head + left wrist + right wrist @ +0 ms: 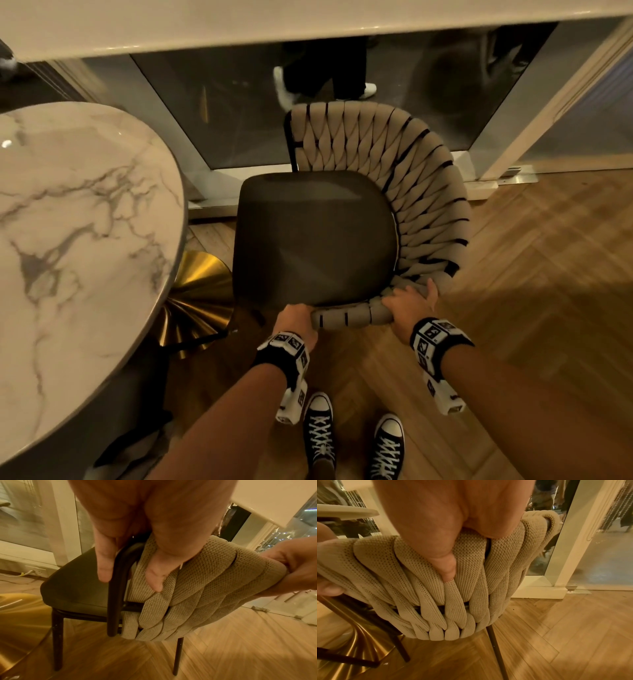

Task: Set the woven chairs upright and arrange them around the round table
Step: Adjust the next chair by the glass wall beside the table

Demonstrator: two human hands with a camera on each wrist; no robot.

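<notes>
A woven chair [404, 178] with a beige braided back and a dark seat [315, 240] stands upright on its dark legs, right of the round marble table [78, 240]. My left hand [296, 318] grips the near end of the woven backrest [197, 582] at its black frame. My right hand [409, 308] holds the same rim a little further right, its thumb pressed into the weave [453, 588]. Both hands are just in front of my body, at the chair's near side.
The table's gold fluted pedestal base [198, 301] sits close to the chair's left legs. Glass doors with white frames [534, 130] run behind the chair, and another person's legs [325, 72] show beyond the glass. My sneakers [318, 428] stand on herringbone wood floor [531, 291].
</notes>
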